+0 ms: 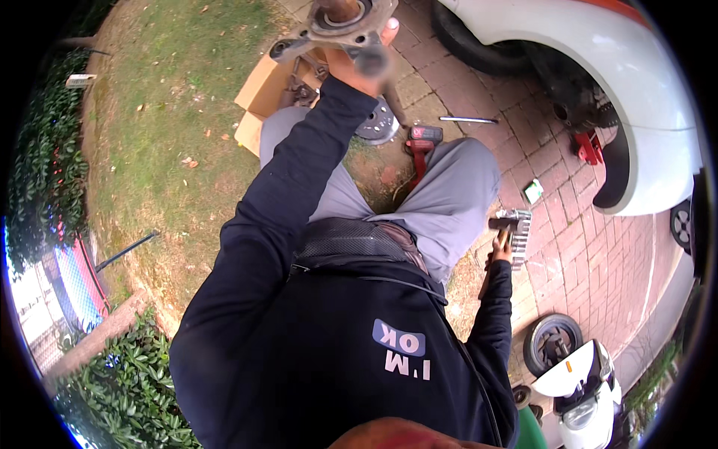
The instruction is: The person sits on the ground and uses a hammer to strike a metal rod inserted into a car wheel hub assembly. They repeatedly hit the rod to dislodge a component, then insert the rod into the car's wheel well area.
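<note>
Left grip (342, 69) holds metal hub (338, 31); grass (172, 112) left; brick paving (572, 254) right

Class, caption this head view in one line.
Left hand holding a flanged metal part, right hand gripping a hammer.

White upside-down lettering (404, 346) on dark sweatshirt (299, 359).

Outdoor parking spot (557, 247), brick paving (591, 277), grass (172, 112), car (662, 161)
</note>
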Motion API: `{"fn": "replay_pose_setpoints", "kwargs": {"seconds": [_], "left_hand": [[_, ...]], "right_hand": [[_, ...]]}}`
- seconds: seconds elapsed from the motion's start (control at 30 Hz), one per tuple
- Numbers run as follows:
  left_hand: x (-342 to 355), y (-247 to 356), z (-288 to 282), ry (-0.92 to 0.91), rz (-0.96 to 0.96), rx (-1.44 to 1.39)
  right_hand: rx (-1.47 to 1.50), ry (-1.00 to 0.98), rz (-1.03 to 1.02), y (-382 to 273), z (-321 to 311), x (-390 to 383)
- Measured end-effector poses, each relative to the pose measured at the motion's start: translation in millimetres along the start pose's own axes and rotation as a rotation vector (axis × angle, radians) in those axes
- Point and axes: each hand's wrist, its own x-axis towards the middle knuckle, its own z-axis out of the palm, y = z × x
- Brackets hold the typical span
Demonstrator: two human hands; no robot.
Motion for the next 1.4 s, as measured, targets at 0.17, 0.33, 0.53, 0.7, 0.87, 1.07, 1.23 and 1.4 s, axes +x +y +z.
{"fn": "replay_pose_setpoints", "kwargs": {"seconds": [0.17,0.33,0.53,0.7,0.87,1.07,1.23,1.4], "left_hand": [[-15,-97,-26,0.007,-0.225,-0.732],[-24,-121,-36,-0.090,-0.367,-1.250],[-43,-104,-32,-0.029,0.234,0.797],[-32,-98,-42,-0.111,0.012,0.126],[-22,-126,-35,-0.204,0.070,0.298],[-37,-135,-22,-0.230,0.069,0.354],[-39,-94,-24,-0.240,0.087,0.519],[-28,-116,-23,-0.225,0.122,0.430]], "right_hand": [[0.439,-0.107,-0.511,-149,-13,-139],[0.429,-0.259,-0.779,-259,7,-234],[0.314,-0.331,-1.160,-342,49,-313],[-0.261,-0.162,-1.355,-396,71,-367],[-0.648,-0.155,-1.461,-431,118,-380],[-0.882,-0.098,-1.333,-443,128,-377],[-0.278,-0.177,-1.369,-461,73,-455],[-0.386,-0.110,-1.407,-443,125,-431]]}}
